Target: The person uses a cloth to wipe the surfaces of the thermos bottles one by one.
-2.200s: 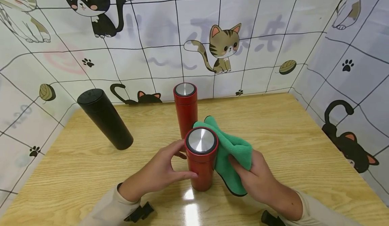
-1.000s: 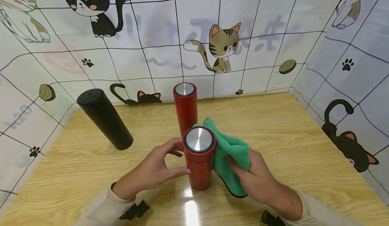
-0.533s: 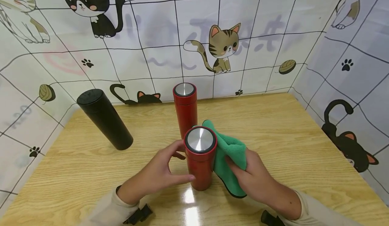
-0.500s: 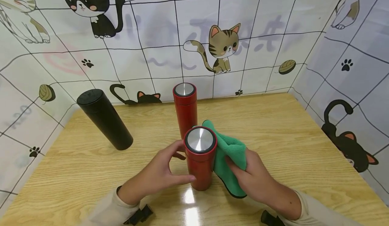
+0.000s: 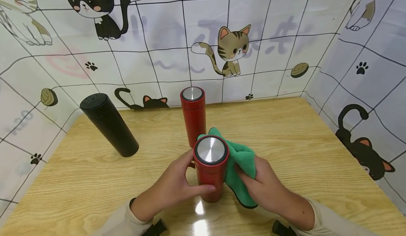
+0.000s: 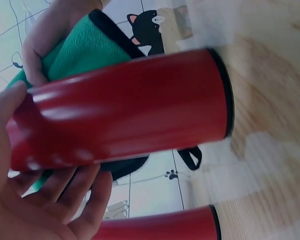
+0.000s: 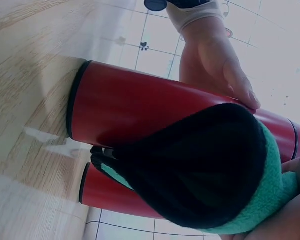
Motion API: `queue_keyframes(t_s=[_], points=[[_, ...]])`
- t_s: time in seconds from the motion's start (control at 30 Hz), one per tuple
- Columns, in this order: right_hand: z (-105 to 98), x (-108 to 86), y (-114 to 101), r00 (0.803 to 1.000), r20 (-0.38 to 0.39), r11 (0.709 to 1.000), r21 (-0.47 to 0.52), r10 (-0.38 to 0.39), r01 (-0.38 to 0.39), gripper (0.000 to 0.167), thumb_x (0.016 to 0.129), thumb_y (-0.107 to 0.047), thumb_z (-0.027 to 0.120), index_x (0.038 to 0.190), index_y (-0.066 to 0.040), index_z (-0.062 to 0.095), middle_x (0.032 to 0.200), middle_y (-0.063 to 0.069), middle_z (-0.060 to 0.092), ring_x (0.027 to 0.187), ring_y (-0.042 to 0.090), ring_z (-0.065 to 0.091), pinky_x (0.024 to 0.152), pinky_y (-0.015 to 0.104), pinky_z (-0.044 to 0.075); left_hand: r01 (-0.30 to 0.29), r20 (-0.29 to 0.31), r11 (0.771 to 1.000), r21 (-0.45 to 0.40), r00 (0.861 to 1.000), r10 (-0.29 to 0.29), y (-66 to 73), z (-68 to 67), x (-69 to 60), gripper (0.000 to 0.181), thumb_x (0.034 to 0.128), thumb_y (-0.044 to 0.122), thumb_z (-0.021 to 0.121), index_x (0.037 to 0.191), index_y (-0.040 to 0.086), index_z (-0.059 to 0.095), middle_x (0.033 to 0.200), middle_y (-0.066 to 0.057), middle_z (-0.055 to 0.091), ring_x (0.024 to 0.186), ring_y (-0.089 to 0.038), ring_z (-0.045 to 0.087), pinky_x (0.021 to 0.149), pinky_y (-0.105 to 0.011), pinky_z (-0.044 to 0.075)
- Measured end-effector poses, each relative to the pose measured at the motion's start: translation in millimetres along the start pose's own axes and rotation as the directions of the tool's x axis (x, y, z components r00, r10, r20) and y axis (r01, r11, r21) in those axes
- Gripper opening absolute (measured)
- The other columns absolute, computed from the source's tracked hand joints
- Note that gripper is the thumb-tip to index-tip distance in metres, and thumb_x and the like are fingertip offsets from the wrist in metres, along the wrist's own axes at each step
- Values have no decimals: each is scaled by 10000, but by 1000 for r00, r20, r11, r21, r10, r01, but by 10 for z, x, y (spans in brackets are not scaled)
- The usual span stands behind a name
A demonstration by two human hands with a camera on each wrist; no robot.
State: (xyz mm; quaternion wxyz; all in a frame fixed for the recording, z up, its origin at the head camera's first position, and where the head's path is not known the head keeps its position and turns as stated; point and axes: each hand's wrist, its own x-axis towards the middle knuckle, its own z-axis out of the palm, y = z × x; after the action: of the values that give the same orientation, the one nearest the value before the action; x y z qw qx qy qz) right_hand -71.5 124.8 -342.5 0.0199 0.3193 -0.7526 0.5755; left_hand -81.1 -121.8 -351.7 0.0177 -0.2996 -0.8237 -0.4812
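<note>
A red thermos flask [image 5: 210, 179] with a silver-topped lid stands upright near the front middle of the table in the head view. My left hand [image 5: 171, 186] grips it from the left, thumb across its front and fingers curled round the far side. The left wrist view shows the flask's smooth red wall [image 6: 135, 107] between thumb and fingers. My right hand [image 5: 269, 186] holds a bunched green towel [image 5: 242, 162] with a dark edge against the flask's right side. In the right wrist view, the towel's dark face [image 7: 200, 170] covers part of the flask.
Just behind stands a second red thermos flask [image 5: 194, 119], its lower part partly hidden. A black flask [image 5: 111, 126] stands at the left. The wooden table [image 5: 279, 123] is backed by a white cat-print sheet [image 5: 165, 28].
The front flask has shifted slightly right and nearer. My left hand moved right, its thumb further round the flask. My right hand and the towel have crept slightly left.
</note>
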Motion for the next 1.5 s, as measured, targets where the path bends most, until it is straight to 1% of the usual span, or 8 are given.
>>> queue_keyframes(t_s=[0.23, 0.4, 0.57, 0.7, 0.83, 1.13, 1.33, 1.5], points=[[1, -34, -5, 996, -76, 999, -8, -52, 51, 525, 994, 101, 445, 1480, -94, 474, 1484, 18, 535, 1297, 87, 565, 1007, 245, 520, -75, 57, 997, -18, 996, 76, -59, -45, 5, 718, 778, 315, 870, 1385, 312, 487, 1320, 124, 565, 1191, -116, 557, 902, -313, 559], [6, -38, -26, 991, -90, 995, 24, -99, 101, 530, 985, 136, 427, 1477, -57, 469, 1482, 15, 537, 1271, 89, 586, 989, 243, 531, -24, 104, 998, -52, 994, 29, -70, -82, -1, 765, 784, 342, 862, 1421, 335, 438, 1315, 158, 580, 1218, -94, 567, 956, -313, 543], [5, -17, -41, 1000, -4, 998, 57, -26, 26, 532, 1022, 71, 406, 1513, -132, 432, 1566, 29, 442, 1413, 150, 463, 1050, 289, 494, 20, 120, 996, -81, 993, -11, -89, -119, -30, 842, 778, 342, 866, 1461, 312, 373, 1307, 141, 599, 1144, -111, 612, 969, -319, 540], [16, -26, -46, 996, -49, 997, 32, -68, 70, 529, 1002, 106, 422, 1493, -91, 457, 1523, 15, 496, 1355, 107, 519, 1018, 255, 513, 22, 132, 996, -87, 991, -10, -109, -142, -37, 812, 785, 357, 858, 1442, 294, 386, 1297, 126, 608, 1116, -119, 624, 971, -321, 541], [21, -29, -49, 986, -94, 990, 13, -141, 143, 529, 973, 162, 420, 1468, -19, 468, 1463, 25, 551, 1276, 80, 578, 981, 231, 533, -10, 141, 997, -80, 990, 21, -130, -191, -14, 791, 793, 346, 851, 1449, 298, 412, 1316, 131, 603, 1184, -111, 599, 971, -327, 546], [17, 4, -29, 999, -2, 999, -18, -42, 42, 545, 1000, 82, 456, 1505, -122, 447, 1554, 30, 458, 1374, 131, 505, 1070, 229, 466, -114, 146, 993, -2, 983, 113, -165, -326, 16, 696, 805, 328, 842, 1413, 257, 514, 1304, 90, 607, 1194, -107, 563, 948, -306, 545], [16, -25, -34, 991, -76, 994, -9, -113, 112, 528, 974, 144, 442, 1470, -35, 473, 1470, 45, 547, 1316, 91, 548, 1034, 214, 491, -71, 135, 997, 8, 988, 70, -167, -386, 14, 713, 807, 356, 836, 1428, 286, 491, 1311, 122, 607, 1203, -103, 581, 970, -316, 541], [2, -32, -24, 998, -34, 998, -23, -61, 60, 539, 984, 121, 452, 1493, -55, 445, 1520, 55, 495, 1383, 104, 487, 1084, 229, 452, -6, 126, 1000, -6, 992, 7, -172, -439, -4, 736, 798, 364, 844, 1413, 287, 447, 1292, 129, 615, 1144, -104, 617, 998, -365, 529]])
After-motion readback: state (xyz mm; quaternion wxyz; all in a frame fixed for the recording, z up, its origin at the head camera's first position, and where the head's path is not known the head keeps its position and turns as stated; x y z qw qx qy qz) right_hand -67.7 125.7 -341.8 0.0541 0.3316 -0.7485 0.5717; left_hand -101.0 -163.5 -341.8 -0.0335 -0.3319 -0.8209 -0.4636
